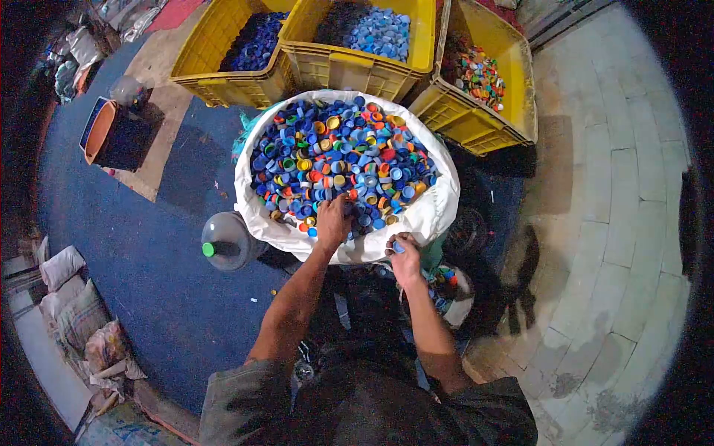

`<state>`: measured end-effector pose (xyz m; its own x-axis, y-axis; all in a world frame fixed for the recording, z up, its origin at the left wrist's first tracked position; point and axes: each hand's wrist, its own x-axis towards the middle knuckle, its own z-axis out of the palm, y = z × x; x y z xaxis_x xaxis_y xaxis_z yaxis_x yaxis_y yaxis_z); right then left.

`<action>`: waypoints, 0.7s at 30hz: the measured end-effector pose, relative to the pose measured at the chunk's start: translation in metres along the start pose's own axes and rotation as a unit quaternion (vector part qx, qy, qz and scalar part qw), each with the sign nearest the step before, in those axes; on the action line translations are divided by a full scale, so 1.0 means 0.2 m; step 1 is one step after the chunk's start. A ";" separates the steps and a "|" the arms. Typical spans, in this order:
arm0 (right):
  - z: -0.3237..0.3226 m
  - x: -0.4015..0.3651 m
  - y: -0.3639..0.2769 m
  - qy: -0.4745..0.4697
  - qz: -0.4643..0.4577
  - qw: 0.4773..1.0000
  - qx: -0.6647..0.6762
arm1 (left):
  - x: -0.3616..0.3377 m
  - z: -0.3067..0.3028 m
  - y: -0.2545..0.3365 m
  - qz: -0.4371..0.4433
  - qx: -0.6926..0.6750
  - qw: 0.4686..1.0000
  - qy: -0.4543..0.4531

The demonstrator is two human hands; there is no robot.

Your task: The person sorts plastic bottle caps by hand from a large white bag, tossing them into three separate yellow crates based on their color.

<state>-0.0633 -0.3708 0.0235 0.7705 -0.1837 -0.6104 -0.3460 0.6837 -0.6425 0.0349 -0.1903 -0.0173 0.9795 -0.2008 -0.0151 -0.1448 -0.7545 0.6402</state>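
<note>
Left grip [332, 221] sits fingers-down among bottle caps [342, 149] in a white sack [439, 212]; whether it holds one, I cannot tell. Right grip [406, 259] pinches a blue cap [398, 247] at the sack's rim. Yellow crates [349, 67] stand beyond.

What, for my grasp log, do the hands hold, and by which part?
The right hand pinches a blue cap in its fingertips; which part is too small to tell. The left hand lies in the mixed caps; any grip there cannot be told.
</note>
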 end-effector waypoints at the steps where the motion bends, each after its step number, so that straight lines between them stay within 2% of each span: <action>1: 0.02 0.02 0.00 0.016 -0.013 0.996 -0.083 | -0.01 0.00 -0.01 -0.019 -0.013 1.000 -0.007; 3: 0.05 0.04 0.00 0.024 -0.066 0.959 -0.276 | -0.02 -0.01 -0.02 -0.012 -0.084 0.996 0.026; 4: 0.07 0.06 -0.01 0.011 -0.149 0.913 -0.379 | -0.03 -0.03 -0.02 -0.008 -0.119 0.992 0.043; 6: 0.13 0.10 -0.02 -0.016 -0.306 0.770 -0.560 | -0.10 -0.04 -0.02 -0.063 -0.141 0.982 0.104; 7: 0.13 0.17 -0.01 -0.065 -0.347 0.735 -0.578 | -0.14 -0.01 -0.06 -0.089 -0.172 0.972 0.130; 9: 0.15 0.23 0.00 -0.075 -0.343 0.703 -0.618 | -0.18 0.00 -0.10 -0.159 -0.262 0.939 0.156; 11: 0.20 0.27 0.00 -0.089 -0.358 0.659 -0.655 | -0.24 -0.06 -0.11 -0.262 -0.411 0.865 0.121; 12: 0.22 0.30 0.01 -0.101 -0.344 0.659 -0.660 | -0.27 -0.12 -0.08 -0.310 -0.480 0.814 0.102; 13: 0.21 0.35 0.03 -0.114 -0.331 0.659 -0.666 | -0.30 -0.16 -0.09 -0.313 -0.564 0.758 0.097; 14: 0.21 0.39 0.06 -0.126 -0.317 0.658 -0.671 | -0.32 -0.19 -0.08 -0.322 -0.603 0.724 0.093; 16: 0.25 0.41 0.09 -0.149 -0.340 0.654 -0.659 | -0.35 -0.22 -0.10 -0.337 -0.678 0.648 0.083; 18: 0.29 0.40 0.09 -0.161 -0.358 0.631 -0.669 | -0.38 -0.22 -0.13 -0.332 -0.689 0.639 0.085; 21: 0.38 0.38 0.04 -0.150 -0.368 0.488 -0.777 | -0.41 -0.25 -0.16 -0.339 -0.717 0.605 0.071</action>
<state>0.0327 -0.3249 0.0069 0.9556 0.2946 -0.0025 0.2746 -0.8937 -0.3549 -0.0335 -0.1175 0.0016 0.7624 -0.0167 -0.6469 0.4681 0.7045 0.5335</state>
